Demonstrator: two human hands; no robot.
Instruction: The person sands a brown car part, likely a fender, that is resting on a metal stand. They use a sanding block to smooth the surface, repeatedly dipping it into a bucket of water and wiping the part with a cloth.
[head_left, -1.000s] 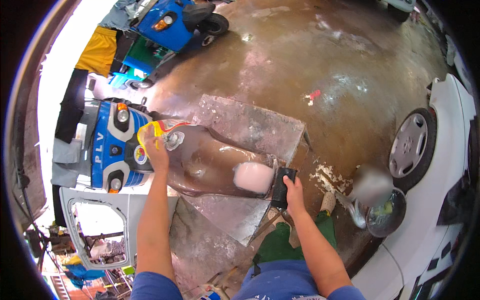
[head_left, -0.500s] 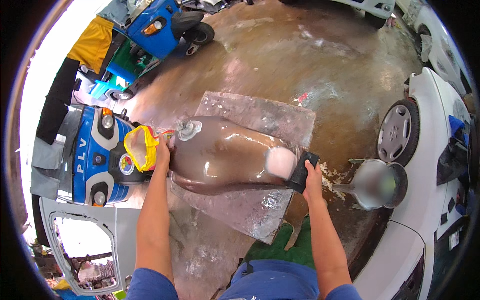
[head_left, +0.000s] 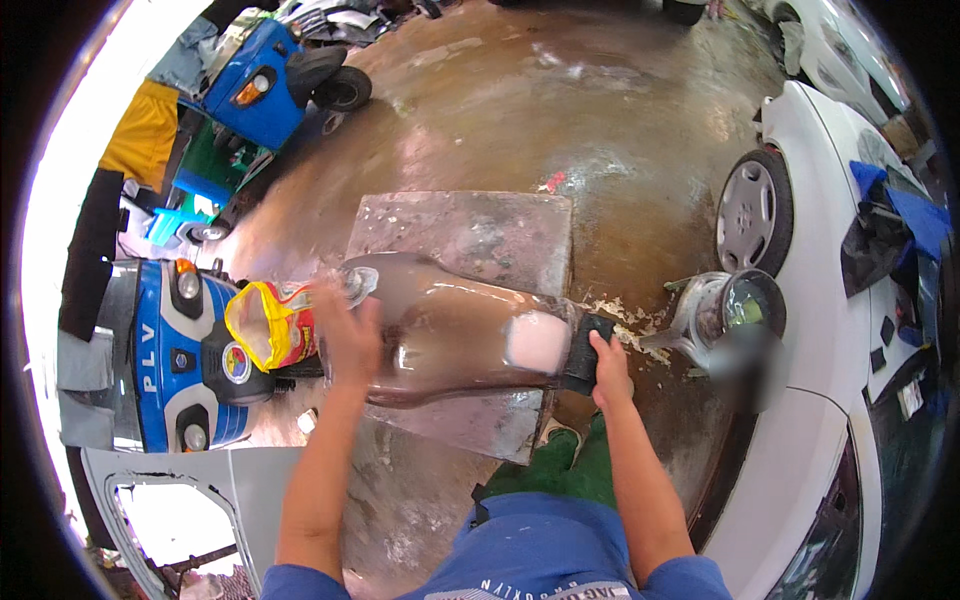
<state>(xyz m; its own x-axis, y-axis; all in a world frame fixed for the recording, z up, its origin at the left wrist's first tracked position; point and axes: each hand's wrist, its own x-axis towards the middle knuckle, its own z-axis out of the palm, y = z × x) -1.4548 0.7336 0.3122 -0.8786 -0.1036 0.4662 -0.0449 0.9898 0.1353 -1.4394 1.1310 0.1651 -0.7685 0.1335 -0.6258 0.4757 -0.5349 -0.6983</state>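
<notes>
A glossy brown fuel tank (head_left: 440,340) with a pale pink patch (head_left: 537,343) lies across a scuffed grey board (head_left: 465,225). My left hand (head_left: 350,335), blurred by motion, is over the tank's left end, just right of an open yellow-and-red bag (head_left: 260,325); whether its fingers are closed cannot be seen. My right hand (head_left: 612,365) grips a black rectangular block (head_left: 585,360) at the tank's right end. A crumpled clear, silvery piece (head_left: 362,283) sits on the tank's top left.
Blue three-wheelers (head_left: 255,90) (head_left: 165,350) stand at left, above a grey door shell (head_left: 260,495). A white car (head_left: 770,470) lines the right, beside a round metal container (head_left: 745,295). Another white car (head_left: 840,60) is behind. Peeled flakes (head_left: 630,320) lie on the floor (head_left: 500,120).
My left hand has left the yellow bag's edge and moved right over the tank. My right hand still holds the black block at the right end. The view has shifted.
</notes>
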